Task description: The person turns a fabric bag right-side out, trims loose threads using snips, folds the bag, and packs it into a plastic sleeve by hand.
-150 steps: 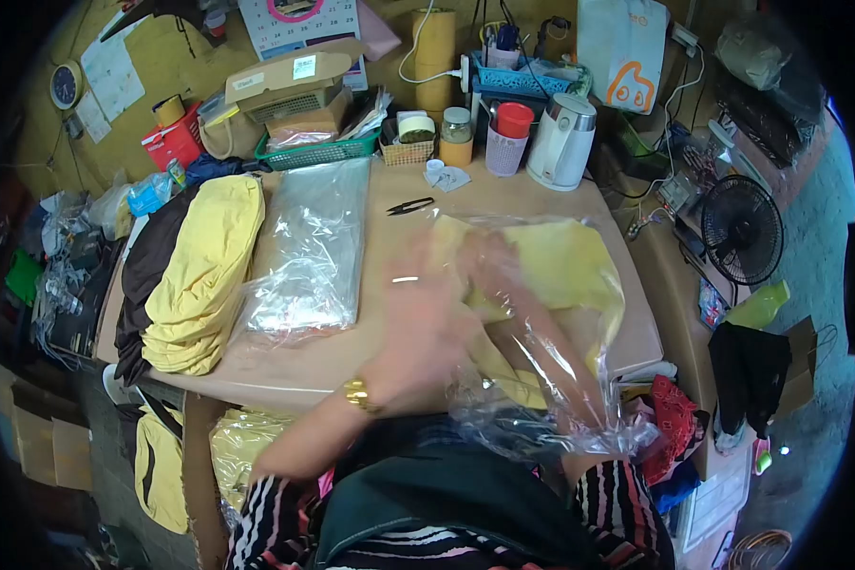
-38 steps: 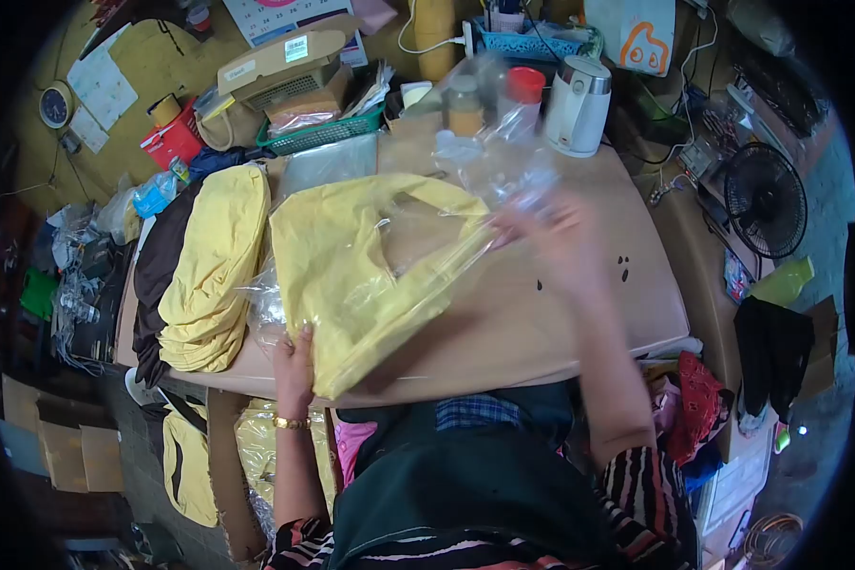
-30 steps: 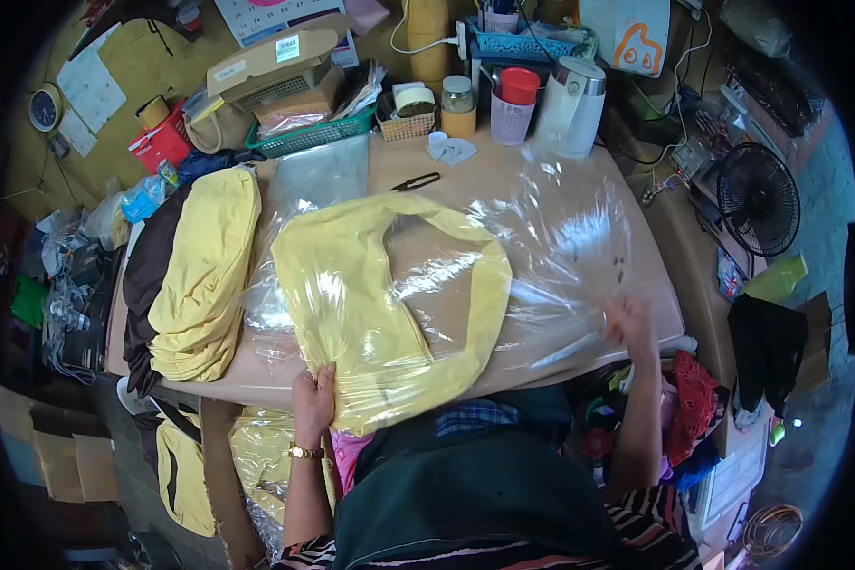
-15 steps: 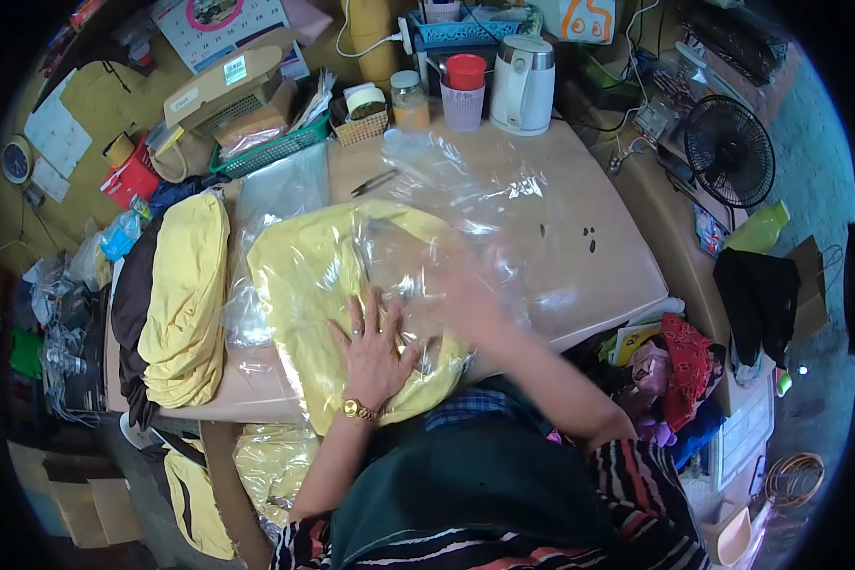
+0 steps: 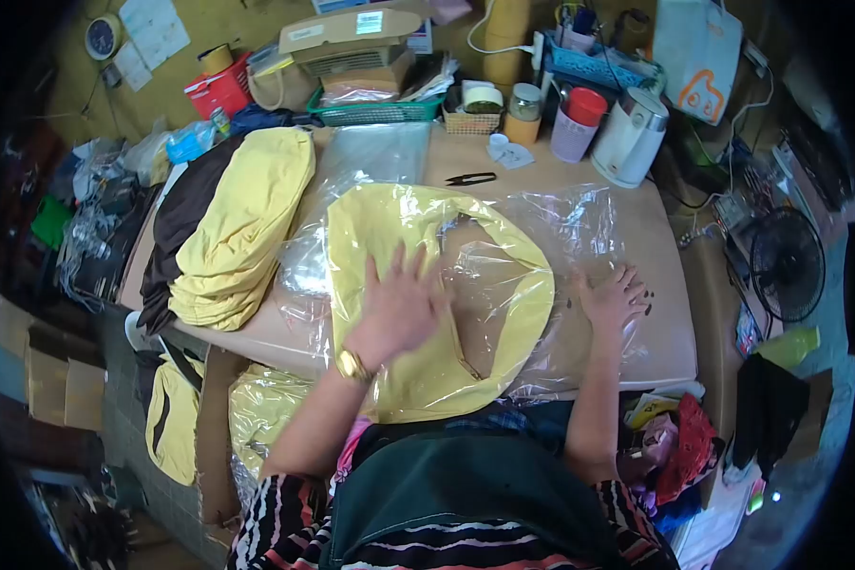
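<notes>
A yellow cloth item with a wide looped strap point(image 5: 532, 285) lies flat inside a clear plastic bag point(image 5: 579, 223) on the table, near its front edge. My left hand point(image 5: 404, 304), fingers spread, is over the left part of the yellow cloth and holds nothing. Over the plastic to the right of the loop, my right hand point(image 5: 613, 296) rests with its fingers apart. Left of the bagged item are a stack of clear plastic bags point(image 5: 375, 157) and a folded yellow cloth pile point(image 5: 247, 223) beside dark brown cloth point(image 5: 195, 204).
Small black snips point(image 5: 470, 179) lie behind the bagged item. Along the back stand a green basket point(image 5: 375, 112), a glass jar point(image 5: 524, 103), a red-topped cup point(image 5: 575, 128) and a white kettle point(image 5: 630, 138). A black fan point(image 5: 787, 261) is at the right; an open carton point(image 5: 217, 427) sits below the table.
My right hand has moved right, from over the loop to the plastic beside it. The bag now lies flatter and the loop shows more openly. The camera view has shifted.
</notes>
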Demonstrator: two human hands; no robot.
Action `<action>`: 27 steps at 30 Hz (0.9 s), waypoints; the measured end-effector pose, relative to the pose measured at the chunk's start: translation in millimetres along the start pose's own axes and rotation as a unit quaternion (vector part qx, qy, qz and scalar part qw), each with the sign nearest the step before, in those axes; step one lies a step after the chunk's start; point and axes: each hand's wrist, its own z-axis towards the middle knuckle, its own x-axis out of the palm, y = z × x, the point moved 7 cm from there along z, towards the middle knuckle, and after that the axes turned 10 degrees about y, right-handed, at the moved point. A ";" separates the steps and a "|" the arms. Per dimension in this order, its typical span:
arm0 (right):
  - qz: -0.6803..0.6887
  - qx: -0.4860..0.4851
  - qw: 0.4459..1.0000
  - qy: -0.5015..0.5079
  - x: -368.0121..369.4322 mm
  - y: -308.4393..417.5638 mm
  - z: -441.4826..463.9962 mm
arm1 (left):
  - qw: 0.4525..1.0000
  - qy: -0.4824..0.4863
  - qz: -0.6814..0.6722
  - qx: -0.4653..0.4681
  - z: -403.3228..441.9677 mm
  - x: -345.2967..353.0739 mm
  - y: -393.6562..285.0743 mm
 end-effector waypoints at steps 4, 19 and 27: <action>0.026 -0.104 0.990 -0.091 7.5 6.1 8.6 | 0.990 -0.105 0.037 -0.085 70.9 -2.9 80.6; 0.345 -0.574 0.734 -0.118 -367.3 175.8 -67.2 | 0.755 -0.236 -0.609 0.050 10.5 46.2 39.4; 0.328 -0.583 0.704 -0.238 -430.4 209.1 -95.9 | 0.151 0.243 -0.947 0.146 -48.3 88.8 -84.7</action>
